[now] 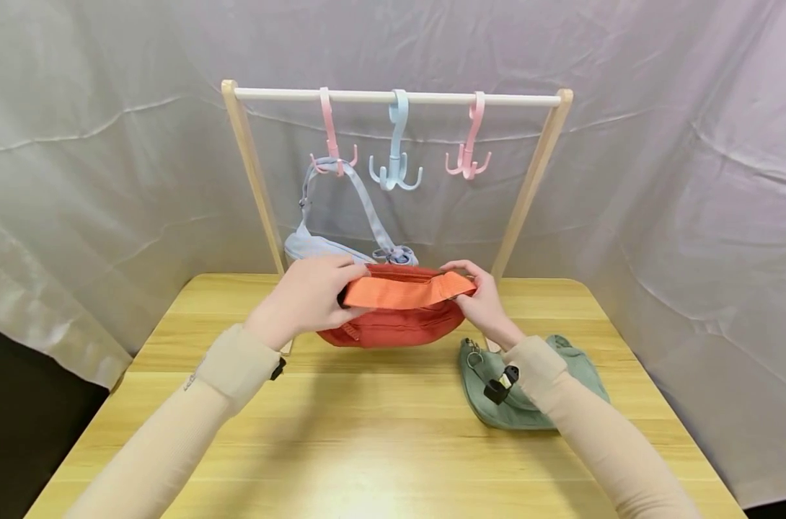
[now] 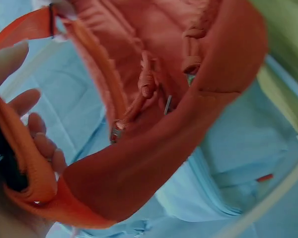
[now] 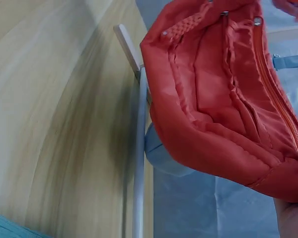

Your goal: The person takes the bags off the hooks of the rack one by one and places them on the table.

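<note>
Strap (image 1: 396, 294) is being gripped by the left fingers (image 1: 352, 273), the bag (image 1: 399, 330) by the right fingers (image 1: 463, 267) at its right end; twists are best being avoided.

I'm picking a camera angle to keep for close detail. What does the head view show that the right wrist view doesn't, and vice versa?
Only the head view shows the pink hooks, the metal key ring by the green bag, and the cream sleeves.

Only the right wrist view shows the zipper teeth clearly.

Both show the red waist bag, the right hand holding it, and part of the wooden table.
</note>
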`<action>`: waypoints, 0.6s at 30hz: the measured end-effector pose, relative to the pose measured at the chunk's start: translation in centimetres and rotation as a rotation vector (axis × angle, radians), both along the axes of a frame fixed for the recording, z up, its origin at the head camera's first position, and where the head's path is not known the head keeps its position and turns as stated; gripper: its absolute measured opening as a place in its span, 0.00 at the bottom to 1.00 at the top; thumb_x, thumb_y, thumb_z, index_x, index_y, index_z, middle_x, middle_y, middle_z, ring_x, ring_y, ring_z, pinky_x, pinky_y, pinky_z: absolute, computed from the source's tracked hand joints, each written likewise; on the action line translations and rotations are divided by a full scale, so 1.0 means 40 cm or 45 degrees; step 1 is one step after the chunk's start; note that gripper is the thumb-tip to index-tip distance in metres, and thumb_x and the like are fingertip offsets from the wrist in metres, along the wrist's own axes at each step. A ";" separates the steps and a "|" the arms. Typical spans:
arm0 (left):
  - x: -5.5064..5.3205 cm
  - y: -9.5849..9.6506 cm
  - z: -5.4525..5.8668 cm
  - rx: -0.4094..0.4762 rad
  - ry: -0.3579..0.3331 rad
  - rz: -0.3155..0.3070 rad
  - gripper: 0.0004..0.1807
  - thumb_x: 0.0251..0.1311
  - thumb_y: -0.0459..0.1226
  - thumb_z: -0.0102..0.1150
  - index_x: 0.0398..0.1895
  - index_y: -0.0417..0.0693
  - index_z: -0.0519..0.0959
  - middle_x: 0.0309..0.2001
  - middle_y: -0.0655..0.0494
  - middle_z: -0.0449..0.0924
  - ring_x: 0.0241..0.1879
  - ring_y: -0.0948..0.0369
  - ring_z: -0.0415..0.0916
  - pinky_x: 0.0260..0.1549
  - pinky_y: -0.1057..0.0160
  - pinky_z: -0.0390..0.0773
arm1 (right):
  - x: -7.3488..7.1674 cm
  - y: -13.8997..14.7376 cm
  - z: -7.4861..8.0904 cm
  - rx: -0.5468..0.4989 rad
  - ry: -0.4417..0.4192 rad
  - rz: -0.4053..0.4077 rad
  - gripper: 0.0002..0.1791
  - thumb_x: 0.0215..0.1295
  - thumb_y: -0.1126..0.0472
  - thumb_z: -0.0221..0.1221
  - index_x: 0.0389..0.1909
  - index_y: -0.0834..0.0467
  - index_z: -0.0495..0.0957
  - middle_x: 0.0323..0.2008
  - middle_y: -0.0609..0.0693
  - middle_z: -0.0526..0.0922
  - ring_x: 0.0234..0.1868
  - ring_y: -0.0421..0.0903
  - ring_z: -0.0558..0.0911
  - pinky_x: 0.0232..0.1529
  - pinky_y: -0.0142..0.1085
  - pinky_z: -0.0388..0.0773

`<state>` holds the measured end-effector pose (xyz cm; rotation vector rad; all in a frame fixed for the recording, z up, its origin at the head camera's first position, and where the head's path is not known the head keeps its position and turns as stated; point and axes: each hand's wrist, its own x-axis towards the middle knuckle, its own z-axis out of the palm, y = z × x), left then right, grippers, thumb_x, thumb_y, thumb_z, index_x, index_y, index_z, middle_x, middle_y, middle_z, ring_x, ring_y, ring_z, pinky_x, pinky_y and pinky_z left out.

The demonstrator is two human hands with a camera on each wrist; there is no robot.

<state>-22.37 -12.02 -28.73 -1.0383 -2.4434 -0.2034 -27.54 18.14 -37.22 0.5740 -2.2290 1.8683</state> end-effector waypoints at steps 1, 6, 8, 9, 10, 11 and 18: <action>0.003 -0.005 -0.007 -0.016 -0.021 0.014 0.19 0.51 0.54 0.74 0.39 0.55 0.80 0.34 0.61 0.80 0.31 0.59 0.79 0.31 0.55 0.81 | 0.001 0.002 0.000 -0.003 -0.001 0.002 0.27 0.52 0.86 0.49 0.55 0.70 0.75 0.37 0.38 0.84 0.34 0.33 0.81 0.34 0.25 0.79; 0.015 -0.030 -0.042 -0.051 -0.163 0.068 0.31 0.44 0.64 0.74 0.45 0.57 0.81 0.40 0.61 0.81 0.38 0.57 0.82 0.39 0.53 0.83 | 0.005 0.007 0.001 0.009 -0.004 0.016 0.26 0.52 0.85 0.50 0.54 0.69 0.75 0.35 0.36 0.85 0.33 0.34 0.82 0.33 0.26 0.79; 0.017 -0.043 -0.054 -0.031 -0.215 0.061 0.35 0.41 0.66 0.75 0.48 0.57 0.81 0.42 0.60 0.80 0.39 0.56 0.81 0.41 0.53 0.82 | 0.007 0.008 0.002 0.022 0.000 0.023 0.26 0.53 0.85 0.50 0.54 0.69 0.75 0.33 0.37 0.85 0.31 0.34 0.81 0.31 0.27 0.78; 0.017 -0.049 -0.060 -0.011 -0.235 0.049 0.37 0.40 0.66 0.75 0.49 0.56 0.81 0.44 0.59 0.80 0.40 0.56 0.80 0.41 0.53 0.81 | 0.009 0.008 0.003 0.029 0.005 0.027 0.26 0.53 0.85 0.49 0.54 0.69 0.75 0.32 0.37 0.84 0.30 0.35 0.81 0.29 0.27 0.77; 0.017 -0.056 -0.066 0.012 -0.246 0.034 0.39 0.39 0.66 0.76 0.51 0.55 0.81 0.45 0.58 0.80 0.41 0.56 0.78 0.42 0.53 0.80 | 0.010 0.009 0.004 0.039 0.008 0.029 0.27 0.52 0.85 0.48 0.54 0.68 0.75 0.31 0.37 0.84 0.29 0.35 0.80 0.28 0.27 0.76; 0.016 -0.063 -0.073 0.034 -0.250 0.021 0.40 0.38 0.66 0.76 0.51 0.54 0.81 0.45 0.57 0.80 0.41 0.56 0.77 0.42 0.54 0.79 | 0.011 0.010 0.005 0.045 0.012 0.033 0.27 0.52 0.85 0.47 0.54 0.68 0.75 0.31 0.38 0.84 0.28 0.35 0.79 0.26 0.27 0.75; 0.007 -0.100 -0.134 0.208 -0.213 0.003 0.50 0.36 0.64 0.78 0.64 0.51 0.76 0.54 0.51 0.77 0.51 0.51 0.73 0.49 0.50 0.76 | 0.021 0.012 0.012 0.074 -0.029 0.057 0.32 0.49 0.85 0.43 0.55 0.66 0.75 0.36 0.47 0.85 0.27 0.37 0.77 0.21 0.27 0.68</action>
